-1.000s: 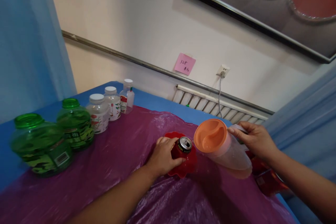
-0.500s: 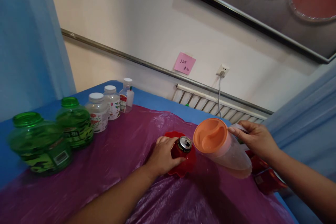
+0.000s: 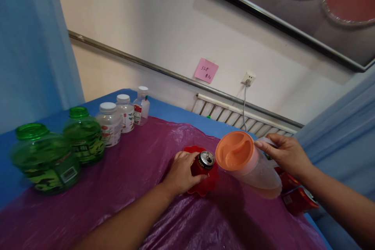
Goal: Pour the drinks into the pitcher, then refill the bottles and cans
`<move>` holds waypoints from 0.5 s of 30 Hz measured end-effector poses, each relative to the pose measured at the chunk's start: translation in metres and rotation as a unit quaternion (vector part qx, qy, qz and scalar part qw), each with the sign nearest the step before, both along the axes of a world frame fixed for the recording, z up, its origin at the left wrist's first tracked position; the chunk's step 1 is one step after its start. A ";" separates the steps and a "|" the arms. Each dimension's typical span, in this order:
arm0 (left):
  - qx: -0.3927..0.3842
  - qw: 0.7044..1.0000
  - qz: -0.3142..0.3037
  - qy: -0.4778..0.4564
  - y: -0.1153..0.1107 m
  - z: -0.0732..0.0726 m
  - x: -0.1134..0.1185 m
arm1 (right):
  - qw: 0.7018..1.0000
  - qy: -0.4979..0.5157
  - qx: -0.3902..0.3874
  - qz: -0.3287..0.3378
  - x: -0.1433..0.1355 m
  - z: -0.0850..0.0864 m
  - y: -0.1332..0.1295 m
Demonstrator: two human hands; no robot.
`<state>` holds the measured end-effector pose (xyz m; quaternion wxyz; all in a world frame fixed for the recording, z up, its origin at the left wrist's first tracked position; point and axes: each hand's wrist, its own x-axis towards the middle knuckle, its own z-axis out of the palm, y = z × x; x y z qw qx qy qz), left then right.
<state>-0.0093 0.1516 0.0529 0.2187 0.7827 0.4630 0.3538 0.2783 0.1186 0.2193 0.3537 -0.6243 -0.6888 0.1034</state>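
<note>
My left hand [image 3: 184, 174] is wrapped round a red drink can [image 3: 199, 166] with an opened silver top. The can stands over a red scallop-edged dish [image 3: 202, 190], much of which it hides along with my fingers. In my right hand [image 3: 285, 154] is the handle of a clear plastic pitcher [image 3: 260, 179] with an orange lid [image 3: 235, 151]. The pitcher is tilted toward the can, its lid close beside the can's top. Some liquid shows low in the pitcher. Whether any stream runs between pitcher and can, I cannot tell.
Two green jars [image 3: 47, 160] and several white-capped clear bottles [image 3: 125, 114] line the left side. More red cans [image 3: 300, 200] stand at the right, partly behind my right arm. Purple plastic sheeting [image 3: 140, 164] covers the blue table [image 3: 175, 110]. A radiator [image 3: 216, 111] is beyond its far edge.
Almost nothing differs. Both hands keep their holds on the can and the pitcher, and the pitcher stays tilted; the view has shifted very slightly.
</note>
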 end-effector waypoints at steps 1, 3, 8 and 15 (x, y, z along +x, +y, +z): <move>0.001 1.000 0.002 0.000 0.000 -0.001 0.000 | 1.000 -0.001 -0.003 0.000 0.000 0.000 0.000; 0.001 1.000 0.004 0.001 0.000 -0.001 0.000 | 1.000 0.002 -0.005 -0.002 -0.002 0.001 -0.001; 0.004 1.000 0.007 -0.006 0.000 -0.002 0.000 | 1.000 0.010 -0.009 -0.002 -0.005 0.003 -0.002; 0.003 1.000 0.002 -0.003 0.001 -0.004 -0.001 | 1.000 0.001 -0.003 -0.004 -0.001 0.003 -0.003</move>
